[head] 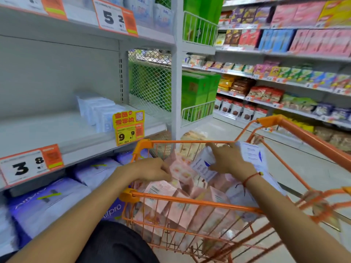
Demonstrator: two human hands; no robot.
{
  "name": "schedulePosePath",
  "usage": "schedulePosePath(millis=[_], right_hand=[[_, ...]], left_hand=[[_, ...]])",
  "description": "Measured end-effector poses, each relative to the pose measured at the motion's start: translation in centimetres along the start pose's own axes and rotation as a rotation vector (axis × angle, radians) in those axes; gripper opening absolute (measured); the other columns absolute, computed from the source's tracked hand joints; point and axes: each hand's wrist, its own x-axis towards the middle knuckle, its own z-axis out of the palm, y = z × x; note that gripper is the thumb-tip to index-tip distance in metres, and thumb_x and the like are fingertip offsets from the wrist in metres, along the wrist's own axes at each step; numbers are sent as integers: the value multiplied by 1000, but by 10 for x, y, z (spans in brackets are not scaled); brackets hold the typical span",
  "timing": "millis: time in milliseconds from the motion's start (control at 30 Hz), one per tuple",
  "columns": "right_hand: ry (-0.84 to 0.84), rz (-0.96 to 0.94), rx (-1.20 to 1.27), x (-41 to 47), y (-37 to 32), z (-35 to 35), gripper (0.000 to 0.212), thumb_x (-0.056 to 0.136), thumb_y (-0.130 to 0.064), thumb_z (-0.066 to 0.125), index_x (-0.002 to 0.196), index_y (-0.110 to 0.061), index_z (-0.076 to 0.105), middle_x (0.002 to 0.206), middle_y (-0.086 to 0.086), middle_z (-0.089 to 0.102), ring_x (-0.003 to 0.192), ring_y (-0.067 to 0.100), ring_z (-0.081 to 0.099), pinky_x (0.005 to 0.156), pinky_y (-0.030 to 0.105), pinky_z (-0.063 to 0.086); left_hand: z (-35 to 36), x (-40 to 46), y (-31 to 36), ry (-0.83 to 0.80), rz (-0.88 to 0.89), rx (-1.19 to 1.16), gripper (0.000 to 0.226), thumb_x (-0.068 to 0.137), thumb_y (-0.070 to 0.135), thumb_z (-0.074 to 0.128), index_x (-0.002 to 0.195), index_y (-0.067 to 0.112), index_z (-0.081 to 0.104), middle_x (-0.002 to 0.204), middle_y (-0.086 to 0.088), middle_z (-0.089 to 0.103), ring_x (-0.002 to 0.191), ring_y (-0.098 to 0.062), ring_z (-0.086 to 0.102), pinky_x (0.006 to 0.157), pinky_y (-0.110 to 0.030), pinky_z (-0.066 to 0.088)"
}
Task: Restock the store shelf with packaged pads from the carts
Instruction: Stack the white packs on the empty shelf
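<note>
Both my hands are down in the orange cart [191,201], my right grip [228,158] pinching a white pack [202,166] above the pink packs [171,198], my left grip [153,168] curled on a pink one, the shelf [57,130] to my left.

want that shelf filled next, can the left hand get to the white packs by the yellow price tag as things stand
Probably yes. The left hand is in the orange cart, its grip on a pink pack. The white packs sit on an open shelf with nothing between, though the hand would need freeing first.
</note>
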Motion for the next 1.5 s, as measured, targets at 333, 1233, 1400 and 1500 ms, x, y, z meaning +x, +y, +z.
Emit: schedulePosePath(millis=[333,1233,1400,1500], right_hand=[[259,-82,933,-21,-19,-40,69,72,-30,80,129,-27,43,105,2,56,96,23,57,75,41,52],[-72,-164,1602,-46,-23,-93,40,93,2,45,122,-20,64,141,-2,48,118,16,55,91,30,53],[-197,-223,1540,-48,-2,-102,41,97,4,37,130,-12,56,142,-4,48,123,15,53,97,31,50],[-289,-213,1505,-43,15,-106,38,96,1,42,128,-14,58,135,-6,55,115,12,60,93,27,53]], left_hand=[[-11,-1,29,307,-153,-756,61,96,57,32,94,11,72,94,0,71,91,-18,67,77,-29,50],[-19,-3,14,130,165,-1499,64,76,57,64,130,24,56,123,-9,63,95,-22,60,82,-33,48],[-18,-6,12,93,189,-1436,68,75,58,64,132,24,53,128,-10,62,119,-30,57,108,-47,37],[-12,-6,18,147,137,-1348,91,46,55,87,127,25,57,125,-8,65,116,-28,60,100,-44,46]])
